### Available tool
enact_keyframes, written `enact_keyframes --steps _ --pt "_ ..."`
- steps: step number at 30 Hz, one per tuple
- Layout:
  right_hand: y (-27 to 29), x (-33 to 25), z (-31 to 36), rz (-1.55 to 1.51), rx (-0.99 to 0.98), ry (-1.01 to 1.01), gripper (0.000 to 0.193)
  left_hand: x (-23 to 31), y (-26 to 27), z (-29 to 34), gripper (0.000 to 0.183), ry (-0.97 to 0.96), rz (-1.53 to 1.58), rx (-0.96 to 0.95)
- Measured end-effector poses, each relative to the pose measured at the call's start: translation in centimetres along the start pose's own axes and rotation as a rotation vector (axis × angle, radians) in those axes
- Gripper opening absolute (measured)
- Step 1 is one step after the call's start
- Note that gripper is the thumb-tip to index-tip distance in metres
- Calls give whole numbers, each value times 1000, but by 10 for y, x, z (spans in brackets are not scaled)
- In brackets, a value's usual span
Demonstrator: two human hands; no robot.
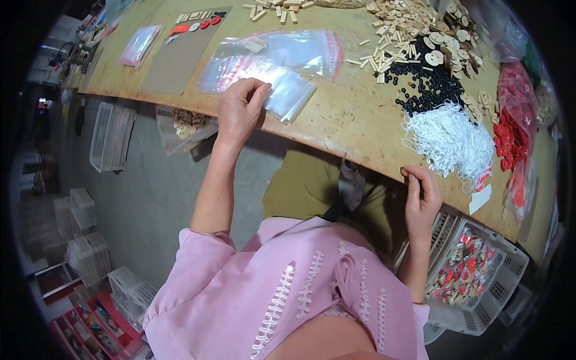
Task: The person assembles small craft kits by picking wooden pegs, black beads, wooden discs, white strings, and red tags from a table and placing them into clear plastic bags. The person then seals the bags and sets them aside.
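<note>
The left hand (239, 111) is pinching one clear bag (282, 90) off a pile of bags on the tabletop (348, 114); the right hand (421, 201) is sitting at the tabletop's near edge, fingers pressed together, just under one heap of white strings (450, 141); one white basket (480, 270) is sitting below.

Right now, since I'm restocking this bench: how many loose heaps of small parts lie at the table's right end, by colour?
Pale wooden pieces: 1 heap
Black round pieces: 1 heap
White cords: 1 heap
Red pieces: 1 heap
Total: 4 heaps
</note>
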State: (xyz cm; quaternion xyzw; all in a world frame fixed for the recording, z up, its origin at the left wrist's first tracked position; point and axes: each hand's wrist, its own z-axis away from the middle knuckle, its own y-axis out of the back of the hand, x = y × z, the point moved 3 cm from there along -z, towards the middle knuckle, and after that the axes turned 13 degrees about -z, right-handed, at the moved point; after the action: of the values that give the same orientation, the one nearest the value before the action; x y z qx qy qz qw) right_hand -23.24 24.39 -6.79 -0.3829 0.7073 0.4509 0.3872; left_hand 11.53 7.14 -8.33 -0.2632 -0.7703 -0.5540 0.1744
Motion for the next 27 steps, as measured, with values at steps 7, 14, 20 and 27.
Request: enact_keyframes --steps 7,14,20,27 --pt "-3 -10 -8 131 -83 78 10 18 7 11 12 -219 -133 128" --pt "-11 -11 -10 164 -81 130 11 55 -12 23 15 -420 -103 63" --pt "-10 -9 -8 94 -32 93 12 61 -4 -37 14 -267 -125 66" --pt "-7 -5 -7 70 -20 110 12 55 -60 -104 40 -207 -186 -206"
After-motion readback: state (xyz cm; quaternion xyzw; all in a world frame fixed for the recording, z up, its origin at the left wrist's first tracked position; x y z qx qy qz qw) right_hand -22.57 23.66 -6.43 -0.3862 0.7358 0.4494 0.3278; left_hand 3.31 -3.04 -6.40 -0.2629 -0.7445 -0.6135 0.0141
